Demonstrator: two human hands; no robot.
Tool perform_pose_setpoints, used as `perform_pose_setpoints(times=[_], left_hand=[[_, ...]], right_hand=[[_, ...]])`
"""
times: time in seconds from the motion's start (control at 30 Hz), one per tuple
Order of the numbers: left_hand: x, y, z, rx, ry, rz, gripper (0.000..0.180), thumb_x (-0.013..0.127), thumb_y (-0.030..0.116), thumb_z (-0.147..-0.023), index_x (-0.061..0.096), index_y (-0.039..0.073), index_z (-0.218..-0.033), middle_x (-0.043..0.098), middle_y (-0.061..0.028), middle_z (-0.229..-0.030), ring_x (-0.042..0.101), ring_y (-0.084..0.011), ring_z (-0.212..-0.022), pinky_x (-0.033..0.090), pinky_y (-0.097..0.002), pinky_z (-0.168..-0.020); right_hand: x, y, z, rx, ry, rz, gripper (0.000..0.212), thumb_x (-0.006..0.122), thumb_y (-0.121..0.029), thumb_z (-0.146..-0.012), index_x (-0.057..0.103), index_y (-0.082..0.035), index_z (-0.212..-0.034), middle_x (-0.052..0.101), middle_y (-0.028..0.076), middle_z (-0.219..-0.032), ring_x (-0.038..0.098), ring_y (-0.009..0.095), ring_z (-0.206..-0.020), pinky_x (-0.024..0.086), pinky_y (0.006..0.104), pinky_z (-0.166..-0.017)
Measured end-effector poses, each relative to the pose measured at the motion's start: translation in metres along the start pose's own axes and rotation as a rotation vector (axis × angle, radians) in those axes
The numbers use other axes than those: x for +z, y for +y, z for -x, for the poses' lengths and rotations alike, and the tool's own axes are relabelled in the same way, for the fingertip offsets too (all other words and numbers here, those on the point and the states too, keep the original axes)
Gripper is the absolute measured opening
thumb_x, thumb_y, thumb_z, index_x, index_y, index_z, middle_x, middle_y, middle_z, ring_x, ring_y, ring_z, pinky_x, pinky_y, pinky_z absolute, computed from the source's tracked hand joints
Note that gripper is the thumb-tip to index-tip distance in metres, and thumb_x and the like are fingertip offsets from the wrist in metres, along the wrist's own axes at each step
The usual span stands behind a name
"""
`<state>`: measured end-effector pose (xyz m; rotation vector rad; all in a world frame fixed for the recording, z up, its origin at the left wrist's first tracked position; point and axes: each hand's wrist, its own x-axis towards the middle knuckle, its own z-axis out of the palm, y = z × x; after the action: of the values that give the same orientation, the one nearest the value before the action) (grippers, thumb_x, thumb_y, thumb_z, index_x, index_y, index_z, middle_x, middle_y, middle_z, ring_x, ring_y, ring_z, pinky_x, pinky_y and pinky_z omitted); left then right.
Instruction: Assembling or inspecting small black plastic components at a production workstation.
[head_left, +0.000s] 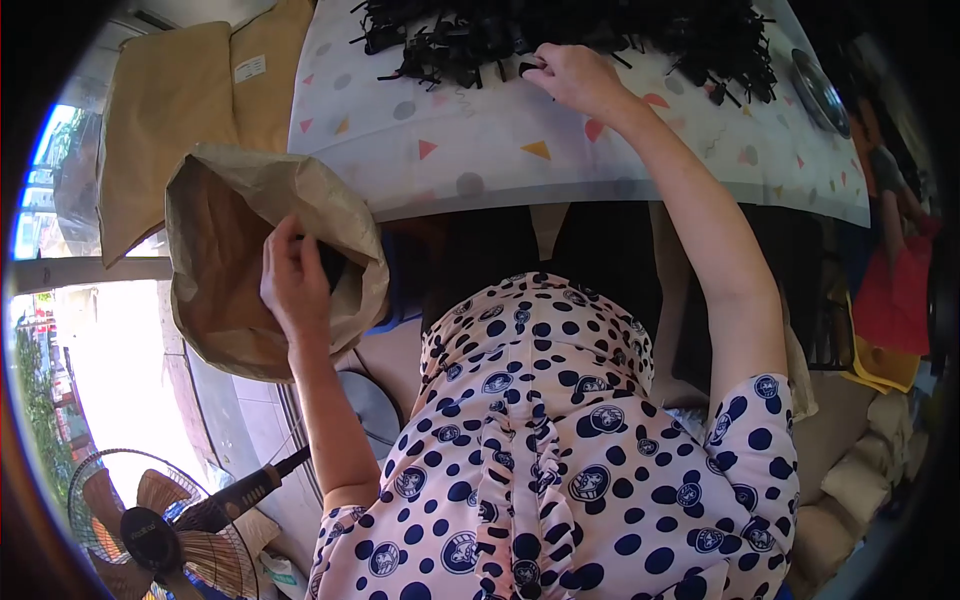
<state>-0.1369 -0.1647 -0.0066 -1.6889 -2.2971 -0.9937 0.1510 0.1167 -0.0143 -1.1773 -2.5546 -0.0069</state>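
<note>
My left hand (296, 278) is over the mouth of a tall brown paper sack (215, 330). Its fingers are loosely bent, with a gap between the thumb and the forefinger and nothing visible in it. Dark content shows inside the sack beside that hand. My right hand (580, 80) reaches across the table to the near edge of a heap of small black parts (450, 50) with thin prongs. Between its thumb and fingers is a small black part (527, 69), mostly covered by the fingertips.
The table has a pale cover (480, 150) with coloured shapes. A round metal dish (820, 92) sits at its right edge. Brown sacks (170, 110) stand at the far left. A fan (150, 535) is at the lower left, a yellow bin (885, 355) at the right.
</note>
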Motion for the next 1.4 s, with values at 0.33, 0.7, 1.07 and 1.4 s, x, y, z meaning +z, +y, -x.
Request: perform_pose_setpoints(times=[0.33, 0.7, 1.07, 1.4], left_hand=[[0.086, 0.128, -0.016, -0.098, -0.452, 0.997, 0.070, 0.071, 0.006, -0.079, 0.033, 0.005, -0.138, 0.059, -0.0173, -0.110, 0.066, -0.0169, -0.079, 0.052, -0.0281, -0.070], [0.080, 0.129, -0.008, -0.159, -0.555, 1.042, 0.044, 0.060, 0.001, -0.088, 0.044, 0.005, -0.128, 0.058, -0.0040, -0.087, 0.061, -0.0093, -0.076, 0.049, -0.0209, -0.066], [0.075, 0.132, -0.004, -0.142, -0.549, 0.958, 0.028, 0.056, -0.004, -0.085, 0.046, 0.004, -0.111, 0.057, -0.0036, -0.078, 0.057, -0.0084, -0.064, 0.048, -0.0217, -0.058], [0.069, 0.132, -0.005, -0.108, -0.585, 0.790, 0.026, 0.054, -0.004, -0.083, 0.046, 0.003, -0.107, 0.055, -0.0031, -0.066, 0.058, -0.0087, -0.059, 0.046, -0.0223, -0.054]], right_hand=[[-0.016, -0.098, 0.076, 0.393, -0.187, -1.462, 0.024, 0.063, -0.032, -0.090, 0.062, -0.009, -0.089, 0.052, -0.008, -0.070, 0.041, 0.001, -0.055, 0.029, 0.0169, -0.045], [-0.025, -0.107, 0.116, 0.354, -0.086, -1.638, 0.026, 0.048, -0.031, -0.098, 0.056, -0.007, -0.100, 0.045, -0.006, -0.066, 0.037, 0.002, -0.054, 0.030, 0.0173, -0.046], [-0.029, -0.109, 0.118, 0.109, -0.089, -1.181, 0.018, 0.047, -0.017, -0.098, 0.052, 0.000, -0.095, 0.053, 0.010, -0.071, 0.050, 0.019, -0.062, 0.042, 0.0288, -0.059], [-0.023, -0.111, 0.122, 0.122, -0.130, -1.157, 0.016, 0.048, -0.014, -0.095, 0.052, 0.002, -0.095, 0.059, 0.021, -0.076, 0.059, 0.035, -0.071, 0.045, 0.0371, -0.064]])
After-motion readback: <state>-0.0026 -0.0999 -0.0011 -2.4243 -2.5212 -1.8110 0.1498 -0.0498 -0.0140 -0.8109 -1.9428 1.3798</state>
